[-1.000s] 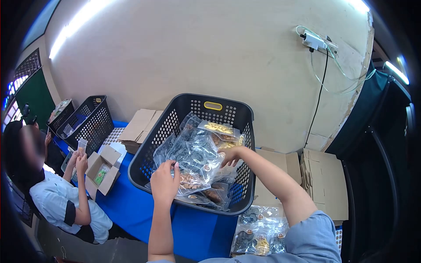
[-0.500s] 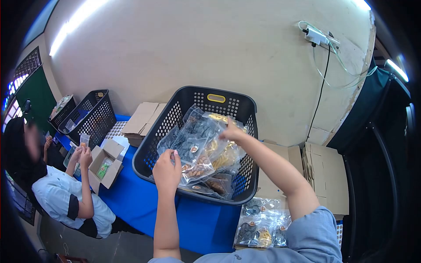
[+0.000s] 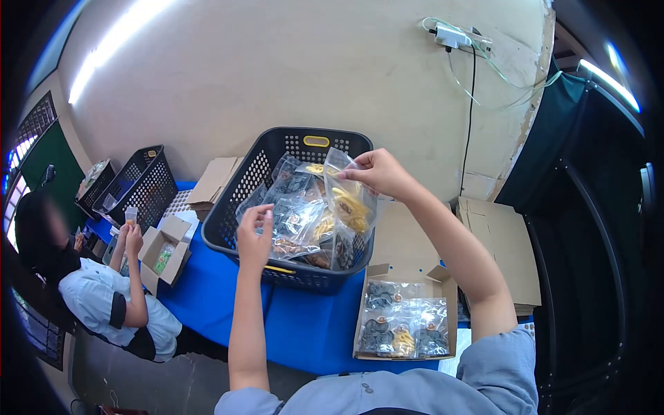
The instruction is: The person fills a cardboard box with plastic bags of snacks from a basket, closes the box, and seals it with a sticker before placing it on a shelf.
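Observation:
My right hand [image 3: 380, 173] pinches the top of a clear plastic bag [image 3: 349, 207] of yellow pieces, lifted at the right side of the black perforated basket [image 3: 315, 280]. My left hand [image 3: 254, 235] is over the basket's left front side, fingers curved and apart, with nothing visible in it. Below and between my hands, a heap of clear bags [image 3: 294, 216] with dark grey, brown and yellow pieces fills much of the basket. An open cardboard box [image 3: 404, 242] in front of me to the right holds several similar bags [image 3: 394, 335].
Folded cardboard [image 3: 214, 181] lies left of the basket; more flat cardboard [image 3: 494, 242] is stacked at right. A co-worker [image 3: 128, 304] at left holds a small bag beside an open box [image 3: 178, 245]. Another black basket [image 3: 145, 187] stands behind on the blue-covered table [image 3: 318, 332].
My right hand has lifted the bag of yellow pieces up from the heap. My left hand stays near the basket's front left. The view has shifted, showing more of the open box.

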{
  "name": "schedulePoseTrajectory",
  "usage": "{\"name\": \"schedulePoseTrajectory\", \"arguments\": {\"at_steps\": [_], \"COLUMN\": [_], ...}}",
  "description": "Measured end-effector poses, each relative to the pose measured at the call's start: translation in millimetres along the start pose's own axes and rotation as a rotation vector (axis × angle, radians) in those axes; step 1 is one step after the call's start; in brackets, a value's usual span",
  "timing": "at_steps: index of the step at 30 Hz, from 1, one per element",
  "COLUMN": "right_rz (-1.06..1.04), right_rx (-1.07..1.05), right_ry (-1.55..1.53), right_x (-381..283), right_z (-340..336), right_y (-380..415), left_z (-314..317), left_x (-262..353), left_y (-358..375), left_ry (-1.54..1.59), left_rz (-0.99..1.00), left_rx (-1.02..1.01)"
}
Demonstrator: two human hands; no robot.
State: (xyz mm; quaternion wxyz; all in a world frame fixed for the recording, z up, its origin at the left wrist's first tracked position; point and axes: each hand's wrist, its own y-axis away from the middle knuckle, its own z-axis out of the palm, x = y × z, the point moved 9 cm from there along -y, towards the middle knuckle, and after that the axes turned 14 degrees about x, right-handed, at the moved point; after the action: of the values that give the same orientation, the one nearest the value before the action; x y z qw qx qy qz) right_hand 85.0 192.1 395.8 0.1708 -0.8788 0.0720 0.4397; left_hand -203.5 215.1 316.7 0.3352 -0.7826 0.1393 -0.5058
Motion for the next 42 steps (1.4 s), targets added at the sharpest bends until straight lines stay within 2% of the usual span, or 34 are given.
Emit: {"name": "schedulePoseTrajectory", "arguments": {"at_steps": [2,4,6,8,10,11,12,13,14,15,16,18,20,22,23,24,26,30,32,36,37,39,40,42], "right_rz": [-0.144,-0.159,-0.493,-0.538,-0.571,-0.601,-0.638,-0.658,-0.659,-0.659,-0.645,-0.364,-0.104,-0.011,0.072,0.086,0.200,0.295,0.373,0.395,0.383,0.312,0.319,0.420], "right_rx": [-0.154,-0.208,-0.293,-0.293,-0.302,-0.193,-0.082,0.045,0.044,0.386,0.728,0.571,0.346,0.123,0.096,0.106,-0.043,0.020,0.019,0.023,0.084,0.151,0.153,0.150], "right_ry": [-0.198,-0.196,-0.172,-0.109,-0.043,-0.039,-0.037,0.031,0.031,0.119,0.210,0.080,-0.148,-0.293,-0.433,-0.437,-0.713,-0.697,-0.844,-0.816,-0.781,-0.686,-0.687,-0.751], "right_x": [-30.1,-48.2,-75.8,-87.9,-84.8,-82.9,-80.9,-70.2,-62.2,-55.2,-43.3,26.2,82.6,104.8,114.7,121.0,127.9,133.4,142.9,151.2,151.1,149.0,150.4,160.2], "right_z": [-2.7,-17.5,-28.9,-46.1,-54.6,-65.7,-77.6,-92.2,-91.8,-115.6,-138.4,-121.9,-78.6,-29.1,-10.9,0.3,26.7,19.3,23.6,19.6,17.5,11.3,11.0,13.3], "right_y": [33.4,68.6,105.6,132.9,155.8,163.3,171.0,176.7,185.4,193.4,210.8,213.3,228.2,253.0,263.6,273.0,288.9,295.7,300.2,298.3,297.7,298.5,299.7,303.7], "left_z": [-6.6,-11.1,-9.0,-12.6,34.9,47.6,51.4,55.6,61.0,70.1,72.6,76.3,74.4,67.6,66.0,67.4,74.9,78.1,80.4,92.6,93.5,94.6,95.0,95.0], "left_x": [58.4,107.3,147.7,172.1,184.2,177.3,178.7,176.2,171.9,153.4,145.4,114.4,109.4,99.7,101.3,102.0,102.5,101.3,101.0,96.0,96.6,101.1,103.0,112.0], "left_y": [27.1,50.9,61.0,65.8,100.5,116.8,129.3,138.8,150.2,167.0,180.4,205.1,226.6,241.4,247.2,253.7,267.6,273.9,272.4,275.7,277.4,280.4,282.2,283.0], "left_ry": [0.132,0.237,0.309,0.392,0.390,0.414,0.413,0.486,0.559,0.791,0.793,0.848,0.839,0.757,0.736,0.731,0.790,0.788,0.783,0.828,0.827,0.712,0.710,0.668], "left_rz": [0.144,0.260,0.299,0.335,0.284,0.102,0.095,0.006,-0.082,-0.343,-0.345,-0.652,-0.665,-0.664,-0.656,-0.660,-0.740,-0.725,-0.730,-0.774,-0.775,-0.655,-0.660,-0.594], "left_rx": [0.050,0.073,0.064,0.058,-0.594,-0.634,-0.636,-0.644,-0.650,-0.607,-0.609,-0.513,-0.532,-0.454,-0.446,-0.463,-0.513,-0.538,-0.538,-0.551,-0.557,-0.571,-0.576,-0.610]}}
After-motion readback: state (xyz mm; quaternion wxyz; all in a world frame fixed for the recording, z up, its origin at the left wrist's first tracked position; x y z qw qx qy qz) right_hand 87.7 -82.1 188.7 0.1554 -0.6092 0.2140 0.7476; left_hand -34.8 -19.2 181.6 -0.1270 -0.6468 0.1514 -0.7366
